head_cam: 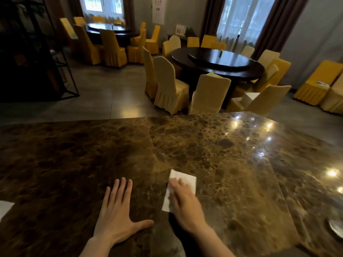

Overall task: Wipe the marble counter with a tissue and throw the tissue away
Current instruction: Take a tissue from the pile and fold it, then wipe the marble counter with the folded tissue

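Note:
A brown, veined marble counter [213,145] fills the lower half of the head view. A white folded tissue [185,179] lies flat on it near the front middle. My right hand [185,204] presses down on the tissue with flat fingers, covering its lower half; the hand looks blurred. My left hand [118,214] rests flat on the bare marble to the left of the tissue, fingers spread, holding nothing.
A white object [4,207] pokes in at the counter's left edge. A metallic round thing [336,229] sits at the right edge. Beyond the counter stand a dark round table [219,62], yellow-covered chairs [168,86] and a black metal rack [61,64].

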`<state>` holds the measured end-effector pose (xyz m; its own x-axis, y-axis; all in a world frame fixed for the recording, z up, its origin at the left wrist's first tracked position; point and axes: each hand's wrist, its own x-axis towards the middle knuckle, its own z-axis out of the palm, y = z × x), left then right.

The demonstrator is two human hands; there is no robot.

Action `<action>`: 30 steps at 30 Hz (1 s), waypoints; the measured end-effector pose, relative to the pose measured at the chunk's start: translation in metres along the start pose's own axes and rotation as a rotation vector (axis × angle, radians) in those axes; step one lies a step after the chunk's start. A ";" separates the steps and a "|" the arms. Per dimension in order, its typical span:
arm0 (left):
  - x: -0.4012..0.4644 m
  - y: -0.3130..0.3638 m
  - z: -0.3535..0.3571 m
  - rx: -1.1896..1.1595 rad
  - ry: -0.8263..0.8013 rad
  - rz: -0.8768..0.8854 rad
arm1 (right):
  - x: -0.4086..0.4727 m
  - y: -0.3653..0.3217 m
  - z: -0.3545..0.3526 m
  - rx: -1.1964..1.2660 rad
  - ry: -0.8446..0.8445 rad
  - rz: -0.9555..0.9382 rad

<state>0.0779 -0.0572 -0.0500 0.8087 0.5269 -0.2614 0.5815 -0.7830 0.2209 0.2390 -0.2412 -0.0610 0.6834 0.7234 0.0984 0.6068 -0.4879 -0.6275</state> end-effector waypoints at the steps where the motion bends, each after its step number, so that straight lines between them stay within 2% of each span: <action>1: -0.001 0.001 0.000 0.023 0.002 0.004 | 0.001 -0.006 0.008 -0.061 -0.055 -0.075; 3: -0.001 0.000 0.000 0.056 -0.002 0.009 | 0.003 -0.013 0.017 -0.235 -0.133 -0.194; 5: -0.001 -0.001 -0.001 0.048 -0.019 0.012 | 0.007 -0.005 0.011 -0.347 -0.139 -0.215; 10: -0.002 0.000 0.000 0.050 -0.038 0.025 | 0.017 0.037 -0.034 -0.398 -0.032 0.104; 12: -0.002 0.000 0.000 0.060 -0.050 0.025 | 0.019 0.035 -0.033 -0.378 -0.013 0.164; 14: -0.002 0.000 0.001 0.066 -0.044 0.026 | 0.017 0.017 -0.019 -0.298 -0.021 0.101; 18: 0.000 -0.002 0.001 0.081 -0.043 0.022 | -0.003 -0.006 0.004 -0.252 -0.198 -0.277; 20: -0.001 -0.002 0.002 0.086 -0.042 0.017 | 0.001 0.009 -0.009 -0.263 -0.137 -0.254; 23: -0.001 -0.001 0.002 0.078 -0.046 0.019 | 0.011 0.031 -0.033 -0.278 0.019 0.007; 25: -0.001 -0.001 0.002 0.070 -0.049 0.019 | 0.013 0.026 -0.028 -0.291 0.068 0.075; 27: -0.001 -0.002 0.002 0.052 -0.036 0.029 | 0.010 0.007 -0.011 -0.227 0.045 -0.003; 30: -0.001 -0.004 0.003 0.040 -0.014 0.036 | -0.006 -0.015 0.005 -0.157 -0.086 -0.254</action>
<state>0.0745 -0.0560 -0.0530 0.8278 0.4932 -0.2675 0.5475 -0.8143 0.1929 0.2241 -0.2356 -0.0561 0.4688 0.8674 0.1670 0.8138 -0.3506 -0.4635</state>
